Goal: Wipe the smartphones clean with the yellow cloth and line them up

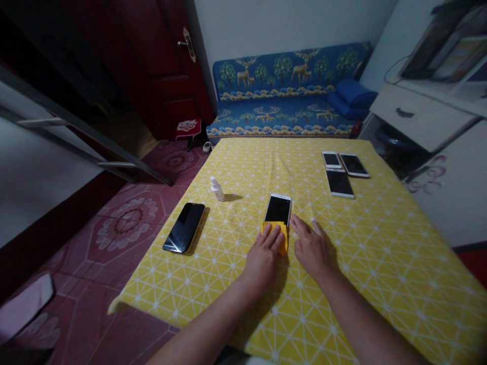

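A white-framed smartphone (pixel 278 208) lies face up near the table's middle, its dark screen showing at the far end. Across its near end sits a folded orange-yellow cloth (pixel 282 247). My left hand (pixel 263 256) holds this cloth down against the phone, fingers pointing forward. At the phone's right side is my right hand (pixel 312 248), open, with fingers apart and bent; its index fingertip is close to the edge, and I cannot tell whether it touches. A small white spray bottle (pixel 217 190) stands upright to the left. Nearer me on that side rests a larger black smartphone (pixel 184 228).
At the far right of the yellow patterned tablecloth (pixel 243 167) lie a small white phone (pixel 332 160), a dark-screened phone (pixel 354 166) and a white-edged phone (pixel 340 183). Beyond the table is a blue sofa (pixel 281 114); a white cabinet (pixel 426 116) stands right.
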A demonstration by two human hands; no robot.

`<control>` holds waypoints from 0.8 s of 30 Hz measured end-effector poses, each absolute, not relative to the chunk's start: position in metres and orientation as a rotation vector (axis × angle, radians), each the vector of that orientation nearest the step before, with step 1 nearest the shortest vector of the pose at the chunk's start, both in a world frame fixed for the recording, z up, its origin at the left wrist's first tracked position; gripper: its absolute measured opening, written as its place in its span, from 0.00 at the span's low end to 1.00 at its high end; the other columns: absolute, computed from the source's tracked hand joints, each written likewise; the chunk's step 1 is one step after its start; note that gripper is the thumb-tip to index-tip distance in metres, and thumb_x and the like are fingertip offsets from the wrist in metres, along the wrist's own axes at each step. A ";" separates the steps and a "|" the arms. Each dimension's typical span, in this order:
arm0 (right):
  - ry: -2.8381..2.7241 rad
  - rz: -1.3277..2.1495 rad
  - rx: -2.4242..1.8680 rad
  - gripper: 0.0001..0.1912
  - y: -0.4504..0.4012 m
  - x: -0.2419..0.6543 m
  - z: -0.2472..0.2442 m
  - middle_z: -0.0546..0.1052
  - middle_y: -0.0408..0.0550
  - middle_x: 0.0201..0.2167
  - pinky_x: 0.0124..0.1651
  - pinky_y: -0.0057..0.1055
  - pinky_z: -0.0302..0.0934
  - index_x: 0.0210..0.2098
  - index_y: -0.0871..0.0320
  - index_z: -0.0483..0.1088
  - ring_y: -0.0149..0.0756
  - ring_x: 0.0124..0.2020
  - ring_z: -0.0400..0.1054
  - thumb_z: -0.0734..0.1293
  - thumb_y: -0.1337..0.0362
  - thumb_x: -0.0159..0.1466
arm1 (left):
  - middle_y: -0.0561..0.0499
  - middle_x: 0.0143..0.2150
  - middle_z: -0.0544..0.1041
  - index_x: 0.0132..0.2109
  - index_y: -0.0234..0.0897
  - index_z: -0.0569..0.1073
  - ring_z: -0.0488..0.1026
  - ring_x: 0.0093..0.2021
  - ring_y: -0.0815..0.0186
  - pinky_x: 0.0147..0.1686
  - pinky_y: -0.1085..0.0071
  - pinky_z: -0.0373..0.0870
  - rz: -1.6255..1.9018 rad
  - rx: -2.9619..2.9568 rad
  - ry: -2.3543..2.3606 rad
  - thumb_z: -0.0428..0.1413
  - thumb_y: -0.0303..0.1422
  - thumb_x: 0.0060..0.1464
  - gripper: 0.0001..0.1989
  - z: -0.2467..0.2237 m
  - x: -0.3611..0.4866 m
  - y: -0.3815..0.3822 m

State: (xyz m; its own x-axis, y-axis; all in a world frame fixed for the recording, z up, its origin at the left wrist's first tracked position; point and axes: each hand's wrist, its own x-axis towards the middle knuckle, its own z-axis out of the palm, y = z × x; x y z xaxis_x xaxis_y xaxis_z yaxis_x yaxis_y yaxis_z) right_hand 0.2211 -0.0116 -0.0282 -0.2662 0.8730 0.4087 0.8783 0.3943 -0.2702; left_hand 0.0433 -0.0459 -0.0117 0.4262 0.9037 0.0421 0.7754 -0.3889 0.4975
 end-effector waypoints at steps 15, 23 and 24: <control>-2.107 -0.091 -1.533 0.23 -0.011 0.220 -0.022 0.80 0.50 0.52 0.63 0.48 0.60 0.58 0.58 0.69 0.44 0.51 0.74 0.60 0.72 0.64 | 0.39 0.72 0.59 0.67 0.30 0.64 0.51 0.73 0.49 0.69 0.44 0.56 0.740 2.184 1.728 0.46 0.22 0.60 0.28 -0.031 0.020 -0.050; -2.146 -0.003 -1.517 0.26 -0.008 0.217 -0.023 0.76 0.59 0.56 0.63 0.54 0.58 0.63 0.61 0.63 0.50 0.56 0.71 0.63 0.64 0.66 | 0.36 0.70 0.61 0.65 0.32 0.66 0.56 0.71 0.46 0.67 0.39 0.55 0.780 2.099 1.854 0.50 0.23 0.57 0.28 -0.028 0.014 -0.044; -2.169 0.017 -1.513 0.28 -0.008 0.216 -0.025 0.75 0.60 0.58 0.64 0.56 0.57 0.65 0.61 0.60 0.51 0.58 0.69 0.64 0.63 0.66 | 0.35 0.70 0.62 0.65 0.32 0.67 0.56 0.71 0.45 0.66 0.39 0.56 0.807 2.099 1.842 0.51 0.24 0.57 0.28 -0.028 0.014 -0.042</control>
State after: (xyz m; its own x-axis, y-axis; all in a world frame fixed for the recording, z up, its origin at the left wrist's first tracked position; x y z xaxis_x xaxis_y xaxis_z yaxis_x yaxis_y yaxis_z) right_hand 0.2163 -0.0076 -0.0247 -0.2644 0.8847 0.3840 0.8785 0.3852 -0.2826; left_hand 0.0144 -0.0422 -0.0280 0.0556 0.9671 0.2483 0.8381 -0.1804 0.5148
